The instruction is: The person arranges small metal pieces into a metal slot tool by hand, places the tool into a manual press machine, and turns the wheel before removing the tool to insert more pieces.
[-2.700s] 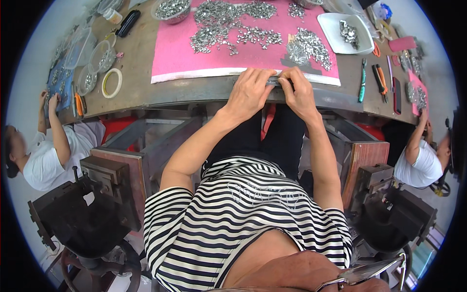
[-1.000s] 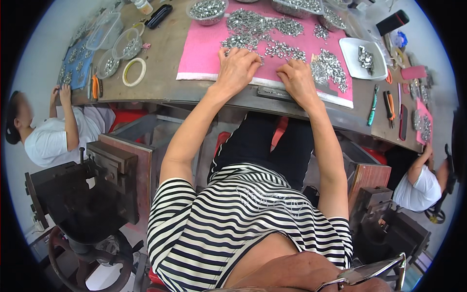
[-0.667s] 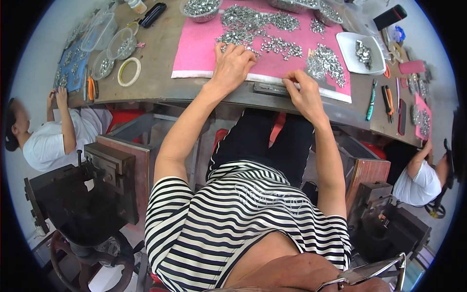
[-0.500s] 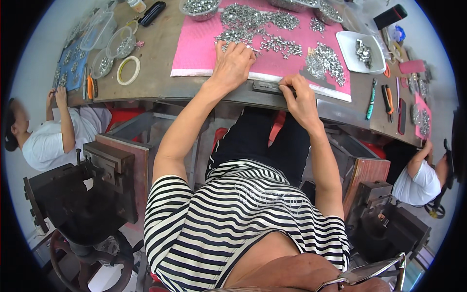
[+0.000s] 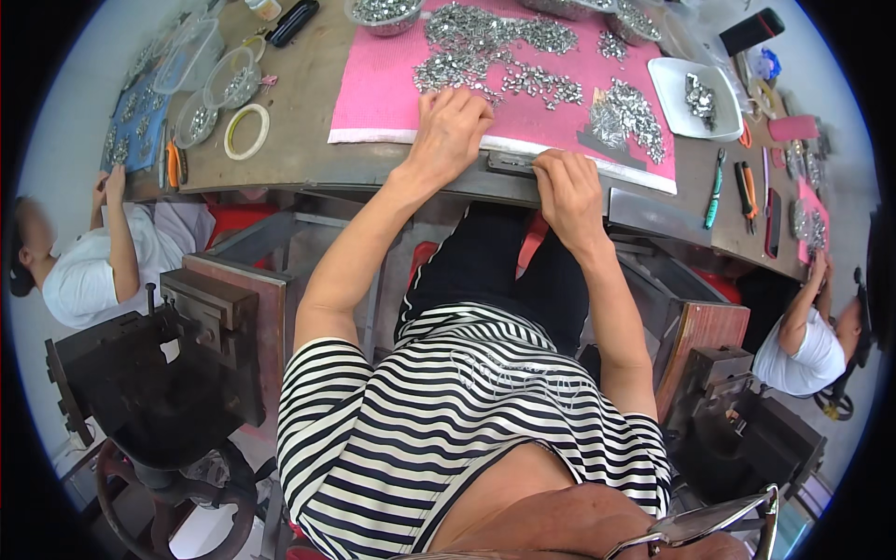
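Brown table stretches across in front of you, its front edge bowed by the lens. Your striped shirt carries a pale outlined print on the chest, too distorted to read. Ahead of you, a pink mat with a white front border lies on the table. On its right edge sits a white tray, metal parts inside; a clear tub stands at its far left corner, filled with more. Your left hand is over the mat, fingertips at the heap's near side; whether that grip is closed on something, you cannot tell from here. Your right hand has thumb and fingers bunched at the right end of a dark bar, which lies along the table's front edge; whether its grip holds anything is hidden. Orange pliers lie off to your right. A white bottle at the far left is cut off, its label unreadable. Smallest are the silvery pieces, heaped loose across the mat.
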Demonstrator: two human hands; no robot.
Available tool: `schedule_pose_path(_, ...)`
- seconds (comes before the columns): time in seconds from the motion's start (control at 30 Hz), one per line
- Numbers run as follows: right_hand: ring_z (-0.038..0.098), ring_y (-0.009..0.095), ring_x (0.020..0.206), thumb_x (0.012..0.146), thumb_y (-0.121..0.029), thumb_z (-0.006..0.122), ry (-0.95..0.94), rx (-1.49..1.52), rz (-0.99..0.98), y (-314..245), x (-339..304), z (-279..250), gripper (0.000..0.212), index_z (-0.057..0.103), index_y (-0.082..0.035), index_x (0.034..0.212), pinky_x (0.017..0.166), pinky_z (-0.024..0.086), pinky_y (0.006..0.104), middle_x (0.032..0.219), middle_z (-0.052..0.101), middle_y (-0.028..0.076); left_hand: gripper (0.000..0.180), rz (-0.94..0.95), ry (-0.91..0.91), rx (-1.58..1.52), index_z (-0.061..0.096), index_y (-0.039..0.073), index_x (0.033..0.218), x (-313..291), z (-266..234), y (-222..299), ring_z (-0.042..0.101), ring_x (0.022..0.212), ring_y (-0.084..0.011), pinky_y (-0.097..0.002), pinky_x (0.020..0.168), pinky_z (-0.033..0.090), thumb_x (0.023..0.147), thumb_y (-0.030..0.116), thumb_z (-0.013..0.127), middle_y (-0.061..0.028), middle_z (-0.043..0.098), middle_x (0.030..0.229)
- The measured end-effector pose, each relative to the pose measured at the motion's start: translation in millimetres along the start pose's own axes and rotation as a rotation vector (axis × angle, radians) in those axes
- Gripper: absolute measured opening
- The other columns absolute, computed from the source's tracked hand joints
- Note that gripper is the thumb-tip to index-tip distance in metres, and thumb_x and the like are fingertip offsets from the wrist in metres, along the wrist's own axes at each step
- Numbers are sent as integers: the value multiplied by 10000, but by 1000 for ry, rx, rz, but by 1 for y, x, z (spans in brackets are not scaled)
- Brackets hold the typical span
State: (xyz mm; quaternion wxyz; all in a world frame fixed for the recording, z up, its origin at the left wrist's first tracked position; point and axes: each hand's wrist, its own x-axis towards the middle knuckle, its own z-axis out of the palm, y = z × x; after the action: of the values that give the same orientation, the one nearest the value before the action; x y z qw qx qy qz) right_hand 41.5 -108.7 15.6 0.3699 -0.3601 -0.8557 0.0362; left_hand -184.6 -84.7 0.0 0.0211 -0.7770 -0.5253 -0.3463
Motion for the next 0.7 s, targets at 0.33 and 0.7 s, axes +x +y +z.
schedule_pose_path(0.33, 633, 112, 831, 971, -70, 646, -67, 383, 490, 14, -1, -24, 138, 714, 4, 1066, 766, 484, 272, 913, 705, 60, 70, -124, 53, -562, 614, 9, 967, -20, 4, 56, 594, 855, -285, -373, 787, 473, 908, 16, 651, -118, 620, 887)
schedule_pose_path(0.7, 662, 126, 885, 983, -74, 632, 40, 418, 523, 20, -5, -21, 146, 716, 7, 1070, 805, 495, 270, 926, 714, 60, 86, -73, 85, -555, 585, 12, 927, -22, 20, 62, 570, 859, -329, -422, 780, 455, 872, 4, 650, -126, 577, 895)
